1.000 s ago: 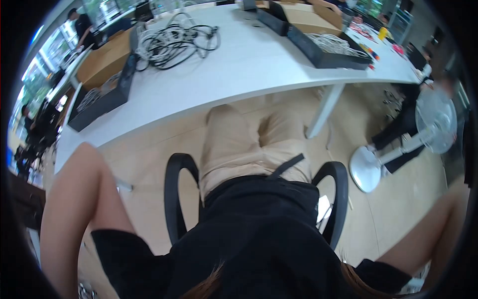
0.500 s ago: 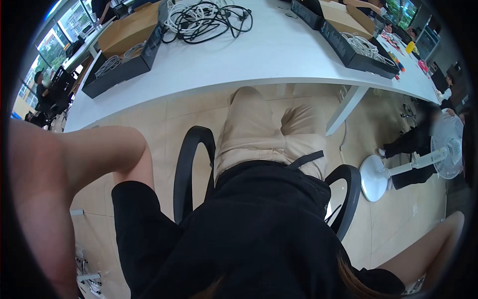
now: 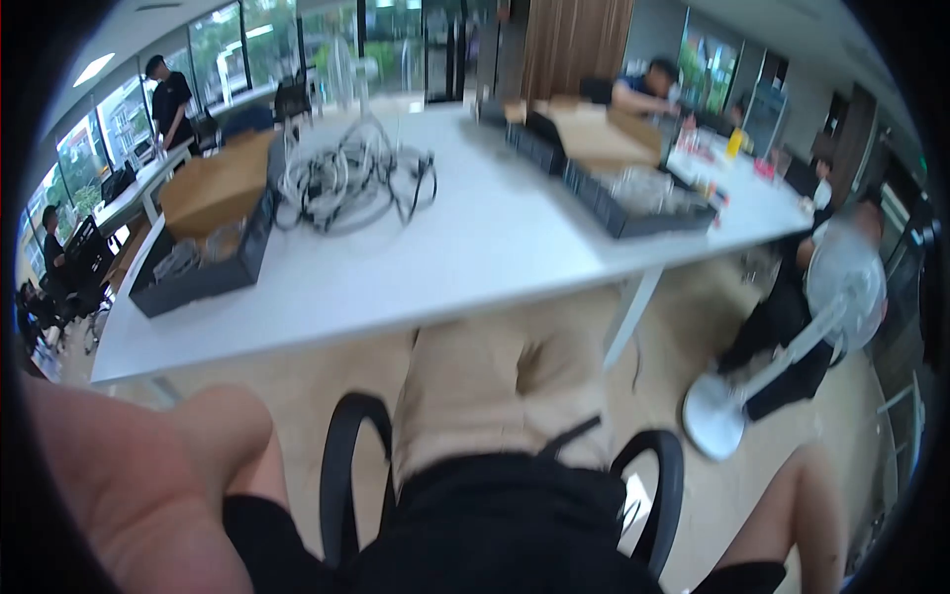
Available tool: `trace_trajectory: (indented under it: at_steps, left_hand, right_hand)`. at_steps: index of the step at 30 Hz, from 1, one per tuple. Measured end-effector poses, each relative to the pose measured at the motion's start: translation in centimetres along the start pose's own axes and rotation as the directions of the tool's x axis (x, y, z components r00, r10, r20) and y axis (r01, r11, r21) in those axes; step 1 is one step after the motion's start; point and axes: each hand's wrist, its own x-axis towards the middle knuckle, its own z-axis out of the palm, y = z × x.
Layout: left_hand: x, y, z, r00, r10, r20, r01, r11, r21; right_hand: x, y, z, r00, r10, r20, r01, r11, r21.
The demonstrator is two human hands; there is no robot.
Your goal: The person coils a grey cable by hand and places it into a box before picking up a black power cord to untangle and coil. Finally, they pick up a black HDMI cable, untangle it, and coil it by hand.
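Observation:
My left arm is bent up close to the camera, and what looks like the heel of my left hand [image 3: 129,495] fills the lower left corner. Its fingers are out of view. On the right my bent right arm [image 3: 809,495] shows at the elbow and forearm, while the hand itself is hidden. Neither arm touches anything on the white table [image 3: 445,272]. A tangle of white and black cables [image 3: 346,183] lies there. To its left stands an open black box [image 3: 210,279] with coiled cables [image 3: 183,259] inside.
Another open black box [image 3: 633,220] holding pale cables [image 3: 643,188] sits at the right. Chair armrests [image 3: 336,475] flank my body. A white standing fan [image 3: 714,421] is on the floor at right, with a person behind it. Other people are farther back.
The view has tilted up and turned, so the windows and far room now show. My left hand area has come nearer the camera; the things on the table look unmoved.

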Motion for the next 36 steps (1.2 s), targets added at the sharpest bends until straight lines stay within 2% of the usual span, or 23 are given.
trace_trajectory:
  at_steps: [4,6,7,9,12,16,18,19,22,23,24,26,27,30,32,33,34,36]
  left_hand:
    - [-0.8,-1.2,1.1,0.999,-0.004,-0.033,0.004,1.000,-0.016]
    - [-0.8,-1.9,1.4,0.999,-0.019,-0.044,0.018,0.999,-0.029]
    - [-0.8,-2.1,1.6,0.998,-0.023,-0.050,0.021,0.999,-0.030]
    - [-0.6,-2.2,1.9,0.998,-0.025,-0.053,0.023,0.999,-0.042]
    - [0.2,-2.5,2.6,0.997,-0.031,-0.067,0.026,0.997,-0.066]
    - [1.4,-2.7,3.5,0.993,-0.027,-0.115,0.014,0.994,-0.109]
    - [2.0,-2.8,3.6,0.991,-0.033,-0.130,0.014,0.990,-0.138]
    - [2.3,-2.8,3.6,0.990,-0.034,-0.140,0.013,0.989,-0.146]
    - [2.9,-3.3,3.4,0.987,-0.048,-0.152,0.021,0.985,-0.170]
    - [3.1,-3.6,3.3,0.986,-0.051,-0.156,0.023,0.984,-0.176]
    - [3.1,-4.0,3.2,0.985,-0.055,-0.162,0.027,0.985,-0.172]
    - [3.1,-4.5,2.8,0.981,-0.069,-0.182,0.040,0.986,-0.159]
    - [3.0,-5.1,2.5,0.977,-0.085,-0.194,0.057,0.987,-0.149]
    - [2.0,-7.6,1.5,0.956,-0.159,-0.246,0.146,0.987,-0.069]
    - [0.3,-9.7,0.8,0.932,-0.223,-0.285,0.238,0.971,0.016]
    - [-1.0,-10.9,0.5,0.920,-0.256,-0.297,0.290,0.954,0.077]
    - [-2.7,-12.1,0.4,0.904,-0.295,-0.308,0.345,0.931,0.122]
    - [-6.9,-14.6,0.2,0.910,-0.341,-0.236,0.413,0.797,0.441]
  right_hand:
    - [-0.4,-2.0,0.1,0.992,-0.126,-0.025,0.128,0.989,0.070]
    - [-0.1,-2.3,1.4,0.967,-0.240,-0.087,0.249,0.961,0.121]
    - [-0.1,-1.9,3.2,0.907,-0.382,-0.177,0.407,0.904,0.134]
    - [-0.1,-2.3,6.4,0.698,-0.620,-0.359,0.689,0.718,0.099]
    - [-1.5,-3.7,5.6,0.840,-0.414,-0.350,0.539,0.714,0.447]
    - [-3.0,-3.7,6.6,0.837,-0.299,-0.458,0.348,0.937,0.023]
    - [-2.6,-2.6,7.6,0.783,-0.246,-0.571,0.272,0.961,-0.041]
    - [-2.4,-1.7,8.6,0.714,-0.189,-0.674,0.226,0.974,-0.034]
    - [-1.0,0.5,11.5,0.397,-0.008,-0.918,0.100,0.994,0.034]
    - [-0.6,1.3,10.3,0.616,0.010,-0.787,0.064,0.996,0.063]
    - [0.1,1.8,8.9,0.796,0.026,-0.604,0.025,0.997,0.075]
    - [1.9,1.3,8.6,0.845,-0.195,-0.498,0.279,0.955,0.099]
    - [2.5,1.1,8.4,0.843,-0.305,-0.442,0.397,0.909,0.129]
    - [2.8,-1.0,5.3,0.783,-0.452,-0.428,0.561,0.810,0.172]
    - [2.0,-1.5,4.1,0.698,-0.584,-0.416,0.653,0.757,0.033]
    - [0.0,-1.6,4.4,0.665,-0.631,-0.399,0.701,0.712,0.041]
    - [-1.4,-1.9,4.8,0.594,-0.684,-0.423,0.742,0.670,-0.040]
    - [-3.1,-2.9,5.7,0.439,-0.780,-0.446,0.798,0.567,-0.204]
